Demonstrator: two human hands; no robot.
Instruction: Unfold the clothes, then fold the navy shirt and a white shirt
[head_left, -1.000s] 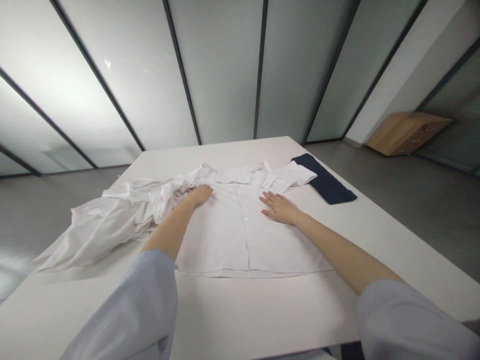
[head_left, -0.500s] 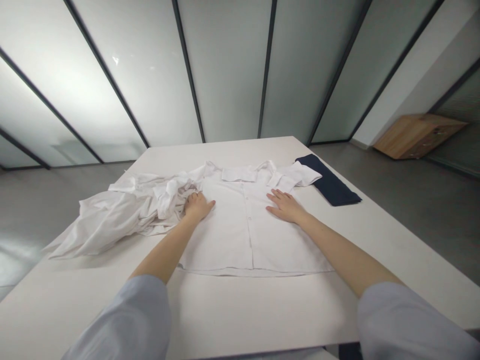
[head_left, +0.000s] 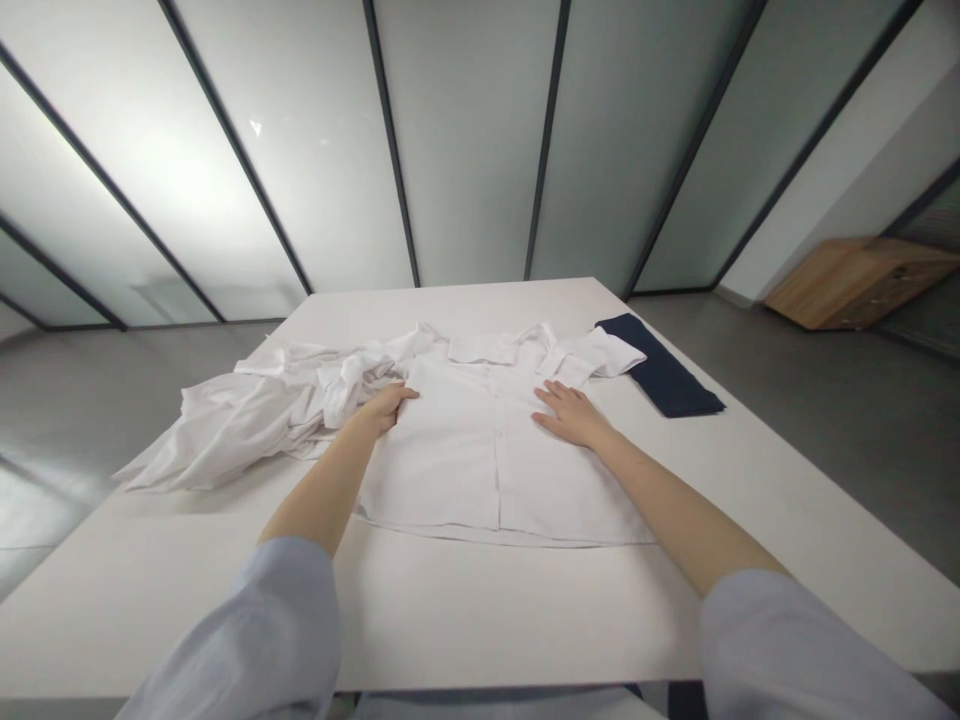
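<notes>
A white short-sleeved button-up shirt (head_left: 450, 470) lies front side up, its collar away from me and its hem towards me. My left hand (head_left: 386, 406) is closed on the shirt's left side edge, thumb on top and the other fingers mostly hidden. Flat on the shirt's right chest rests my right hand (head_left: 571, 412), fingers spread, holding nothing. Crumpled white cloth (head_left: 255, 410) is heaped just left of my left hand, against the shirt's left side.
Under everything is a white table (head_left: 510, 620). A folded dark navy cloth (head_left: 664, 370) lies near its right edge, partly beneath the shirt's right sleeve. Beyond stand frosted glass panels (head_left: 472, 150), with a wooden cabinet (head_left: 847, 280) on the floor at right.
My left hand has turned and gone from lying with fingers extended to gripping the shirt's left edge. My right hand stays flat in place. The view has shifted slightly left.
</notes>
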